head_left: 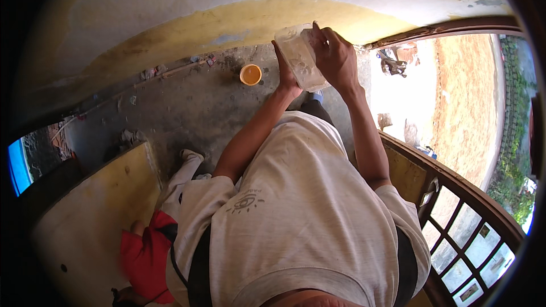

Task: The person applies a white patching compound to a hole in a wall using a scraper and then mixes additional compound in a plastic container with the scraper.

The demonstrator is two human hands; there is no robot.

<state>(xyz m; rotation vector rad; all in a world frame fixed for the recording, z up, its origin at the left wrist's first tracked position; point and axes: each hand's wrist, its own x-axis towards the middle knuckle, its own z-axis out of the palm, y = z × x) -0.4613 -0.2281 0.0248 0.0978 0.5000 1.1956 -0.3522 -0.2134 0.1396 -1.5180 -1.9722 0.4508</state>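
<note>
My left hand supports a clear, whitish-smeared plastic container from its left side and underneath, fingers along its wall. The container is tilted in front of me, close to the wall. Over its right side and opening, my right hand is bent with curled fingers. A thin brownish piece seems to be at those fingertips, but I cannot make out what it is. On the floor to the left of my hands stands an orange round bucket, apart from both.
A yellow and white wall rises ahead. To the right is a bright doorway, with a paned wooden door nearer me. A person in red is behind on the left, beside a low yellow partition. Debris lines the wall's foot.
</note>
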